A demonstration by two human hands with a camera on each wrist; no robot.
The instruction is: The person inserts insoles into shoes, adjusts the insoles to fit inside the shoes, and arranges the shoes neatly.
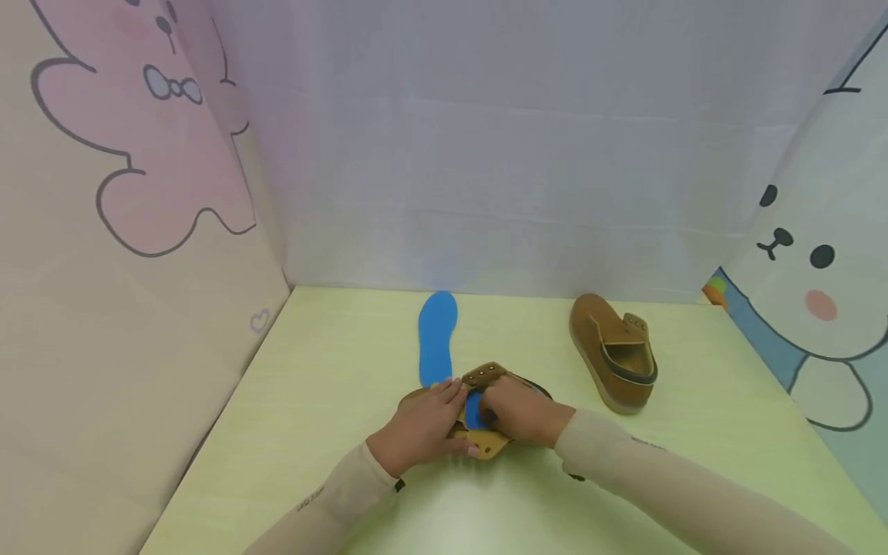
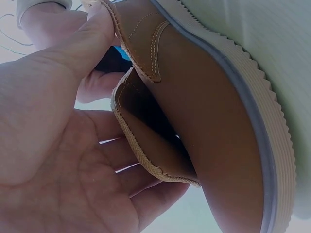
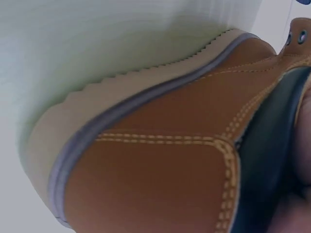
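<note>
On the table in front of me lies a brown leather shoe [image 1: 491,443], its toe to the left and its eyelet flaps spread apart. My left hand [image 1: 430,424] holds its front part; in the left wrist view the thumb [image 2: 99,29] is on the side flap and the fingers are behind the shoe's tongue [image 2: 146,145]. A blue insole [image 1: 475,411] shows in the shoe's opening. My right hand [image 1: 516,408] reaches into that opening with curled fingers and grips the insole; its fingertips are hidden. The right wrist view shows the stitched brown heel [image 3: 155,179] and dark collar [image 3: 265,145].
A second blue insole [image 1: 437,339] lies flat behind the shoe. The matching brown shoe [image 1: 613,351] stands at the right, toe pointing away. A pale yellow-green table [image 1: 312,339] is bounded by a white back curtain [image 1: 486,154] and cartoon-printed side curtains.
</note>
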